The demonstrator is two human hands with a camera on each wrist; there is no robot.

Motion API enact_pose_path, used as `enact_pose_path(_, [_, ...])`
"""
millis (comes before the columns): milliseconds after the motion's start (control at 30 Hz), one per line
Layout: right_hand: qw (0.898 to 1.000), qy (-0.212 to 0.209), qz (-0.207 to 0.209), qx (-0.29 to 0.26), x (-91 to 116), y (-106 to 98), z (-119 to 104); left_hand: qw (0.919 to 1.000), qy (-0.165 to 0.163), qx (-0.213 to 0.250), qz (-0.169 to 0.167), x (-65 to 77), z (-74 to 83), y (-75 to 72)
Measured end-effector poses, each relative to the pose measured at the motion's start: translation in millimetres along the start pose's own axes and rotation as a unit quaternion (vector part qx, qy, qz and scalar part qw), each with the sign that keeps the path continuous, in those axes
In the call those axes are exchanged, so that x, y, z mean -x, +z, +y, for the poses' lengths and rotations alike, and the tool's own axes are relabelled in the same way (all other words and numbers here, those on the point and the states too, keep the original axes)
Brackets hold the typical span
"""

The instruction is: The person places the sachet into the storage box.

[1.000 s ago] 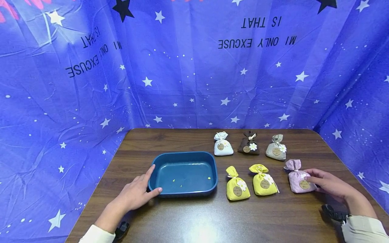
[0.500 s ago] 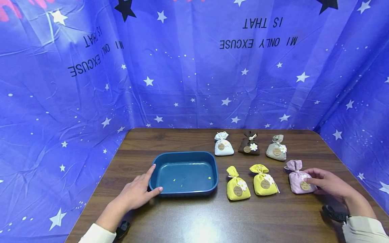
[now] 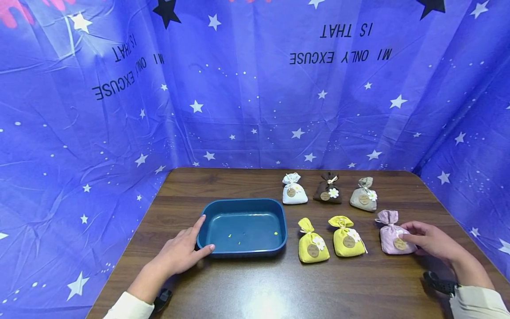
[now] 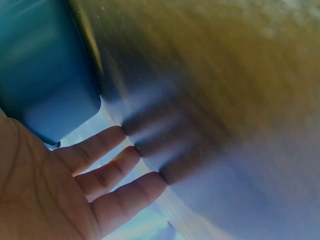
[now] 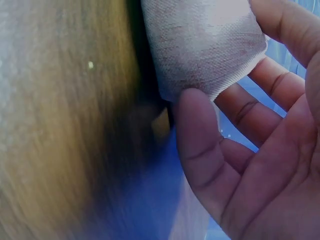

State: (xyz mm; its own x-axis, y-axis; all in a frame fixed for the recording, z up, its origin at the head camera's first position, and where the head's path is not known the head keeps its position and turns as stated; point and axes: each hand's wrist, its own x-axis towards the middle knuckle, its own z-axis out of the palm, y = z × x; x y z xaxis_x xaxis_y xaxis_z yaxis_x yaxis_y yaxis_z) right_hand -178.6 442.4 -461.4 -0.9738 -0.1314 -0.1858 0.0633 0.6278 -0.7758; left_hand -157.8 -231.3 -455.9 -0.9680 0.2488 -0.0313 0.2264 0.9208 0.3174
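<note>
A dark blue-green plastic tray [image 3: 239, 254] stands on the left half of the table. My left hand [image 3: 179, 252] rests against its left end, index finger and thumb touching the rim, and the other fingers lie straight with their tips on the tabletop in the left wrist view. On the right, a pale purple cloth sachet [image 3: 392, 237] with a tied neck, daisy and round tag stands or leans on the table. My right hand [image 3: 436, 243] holds its lower right side between thumb and fingers. The right wrist view shows the curled fingers close up around the sachet's [image 5: 205, 45] bottom corner.
Two yellow sachets [image 3: 312, 248] [image 3: 347, 241] stand between the tray and the purple one. Behind them are a white sachet [image 3: 294, 193], a brown sachet [image 3: 327, 191] and a beige sachet [image 3: 362, 199]. A blue star-printed curtain [image 3: 255, 88] encloses the wooden table [image 3: 239, 283].
</note>
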Motion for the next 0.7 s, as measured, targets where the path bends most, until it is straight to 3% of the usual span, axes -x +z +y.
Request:
enact_pose_path(300, [1.0,-0.003,0.024,0.012,0.1,2.0,3.5,1.0,0.0,-0.001,0.001,-0.7,0.4,-0.6])
enact_pose_path(700, [0.993,-0.067,0.09,0.026,0.8,9.9,9.6,1.0,0.003,-0.002,0.003,1.1,1.3,-0.3])
